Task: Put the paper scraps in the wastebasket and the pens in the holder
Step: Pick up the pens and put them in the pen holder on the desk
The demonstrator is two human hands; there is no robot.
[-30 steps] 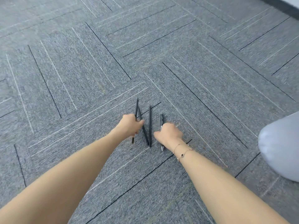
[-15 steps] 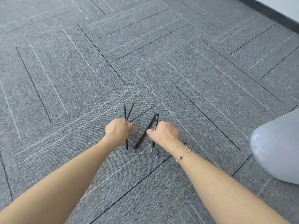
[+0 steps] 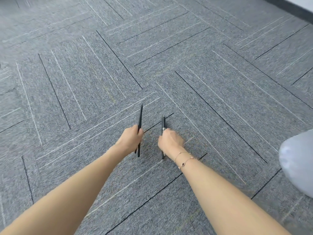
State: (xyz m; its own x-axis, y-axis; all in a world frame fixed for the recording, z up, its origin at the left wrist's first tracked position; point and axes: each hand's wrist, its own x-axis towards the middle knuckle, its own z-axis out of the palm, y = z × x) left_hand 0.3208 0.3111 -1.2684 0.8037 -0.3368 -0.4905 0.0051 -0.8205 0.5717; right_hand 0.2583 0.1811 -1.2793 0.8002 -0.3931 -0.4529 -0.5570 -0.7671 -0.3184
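Here, mid-frame, the left hand (image 3: 131,139) grips black pens (image 3: 140,118); the right hand (image 3: 170,141) pinches a clip pen (image 3: 163,122). Loose bundling could let one slip out.

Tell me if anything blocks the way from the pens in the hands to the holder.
That can't be judged: no holder or wastebasket is in view. The left hand grips thin black pens, the right hand grips black pens with a silver band, both over bare grey carpet. Only a pale grey rounded shape sits at the right edge.
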